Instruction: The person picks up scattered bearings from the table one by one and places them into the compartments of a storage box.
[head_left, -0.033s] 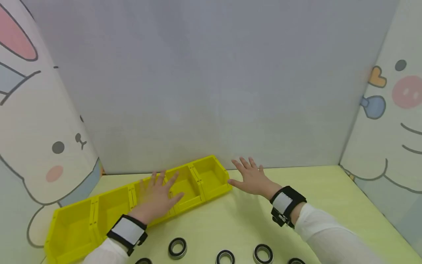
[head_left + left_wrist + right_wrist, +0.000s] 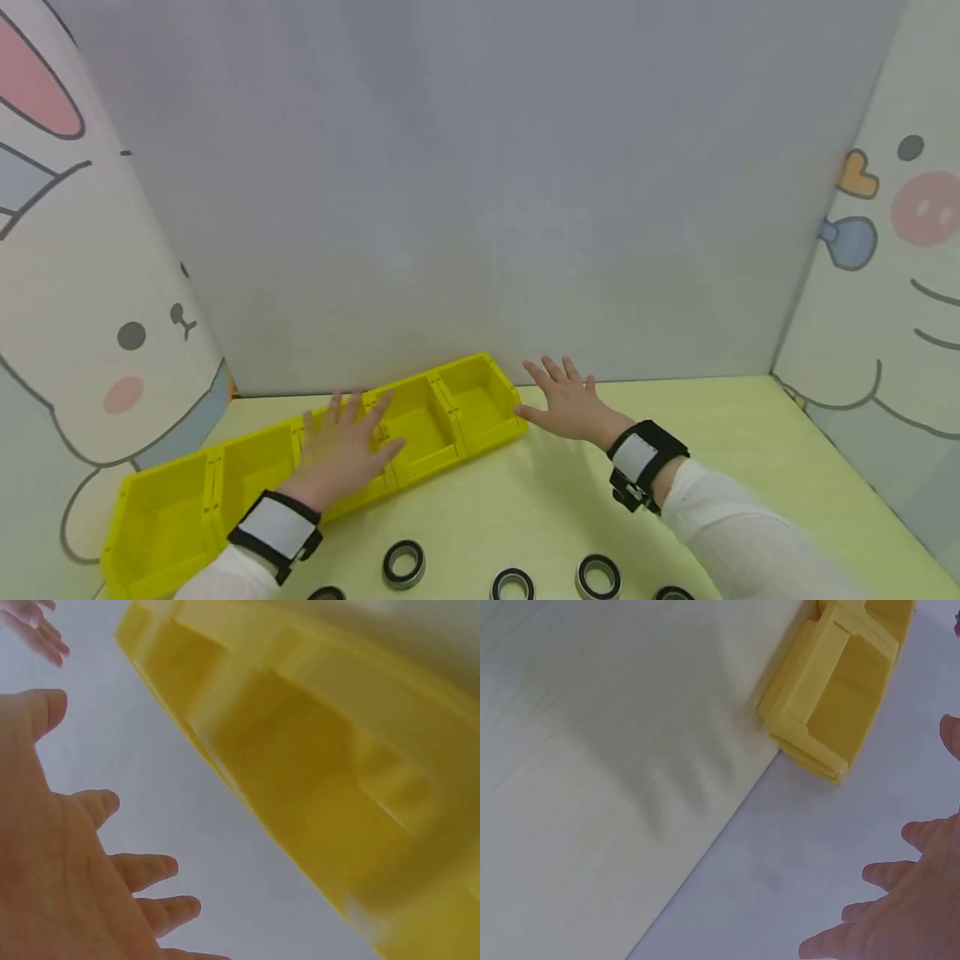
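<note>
My left hand (image 2: 337, 458) hovers with fingers spread in front of the row of yellow bins (image 2: 165, 521), overlapping its middle compartments in the head view. Its palm and straight fingers also show in the left wrist view, apart from the yellow plastic. Past the right end of the row, my right hand (image 2: 573, 408) is raised over the table, fingers fanned out and holding nothing. Nearest the person lie several black-and-silver ring bearings, among them one bearing (image 2: 387, 564) at left, one (image 2: 513, 573) in the middle and one (image 2: 581, 575) at right.
The bins stand at a slant on the pale yellow table (image 2: 720, 450), their right end close to the grey back wall (image 2: 480, 208). Side panels with cartoon animals, a left panel (image 2: 67, 300) and a right panel (image 2: 892, 333), enclose the table. Black straps circle both wrists.
My left hand has shifted slightly left and toward the person. The right hand has drifted a little left. Bins and bearings have stayed in place.
</note>
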Tool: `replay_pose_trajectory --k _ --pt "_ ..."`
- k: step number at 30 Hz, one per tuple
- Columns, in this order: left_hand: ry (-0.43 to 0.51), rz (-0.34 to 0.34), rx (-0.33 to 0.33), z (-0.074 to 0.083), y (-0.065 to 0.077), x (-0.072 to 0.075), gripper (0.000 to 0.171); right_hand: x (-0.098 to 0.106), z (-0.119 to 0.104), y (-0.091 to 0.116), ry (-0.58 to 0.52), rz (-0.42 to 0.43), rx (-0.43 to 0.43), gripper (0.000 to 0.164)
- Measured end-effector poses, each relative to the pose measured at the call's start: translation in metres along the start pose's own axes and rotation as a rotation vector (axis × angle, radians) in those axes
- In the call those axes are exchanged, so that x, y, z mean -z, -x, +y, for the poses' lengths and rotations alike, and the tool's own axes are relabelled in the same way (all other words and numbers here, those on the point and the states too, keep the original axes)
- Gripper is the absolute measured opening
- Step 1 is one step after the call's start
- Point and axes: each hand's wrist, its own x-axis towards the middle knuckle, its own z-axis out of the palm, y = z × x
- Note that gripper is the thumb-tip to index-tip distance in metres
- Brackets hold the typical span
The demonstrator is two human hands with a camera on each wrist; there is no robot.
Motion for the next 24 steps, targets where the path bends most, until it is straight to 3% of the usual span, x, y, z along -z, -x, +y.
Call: replay_pose_trajectory --k 5,9,12,15,18,24 --pt "-0.037 -0.039 0.154 -0.069 0.027 0.016 0.085 -0.02 -0.01 -0.033 -0.052 0.002 -0.03 0.078" --pt "-0.02 -0.078 0.287 -0.125 0.05 0.015 0.086 -0.04 -0.019 -0.05 -0.083 0.032 -0.038 0.073" --pt "-0.002 -0.138 0.413 -0.154 0.063 0.013 0.091 -0.052 -0.027 -0.056 -0.106 0.032 -0.06 0.068" --pt "0.03 -0.203 0.538 -0.171 0.071 0.01 0.1 -0.058 -0.032 -0.06 -0.06 0.036 -0.061 0.059" --pt "0.04 -0.232 0.632 -0.177 0.073 0.01 0.1 -0.062 -0.033 -0.061 0.011 0.062 -0.052 0.049" --pt "0.03 -0.258 0.745 -0.178 0.074 0.013 0.064 -0.066 -0.031 -0.058 0.068 0.109 -0.065 0.043"
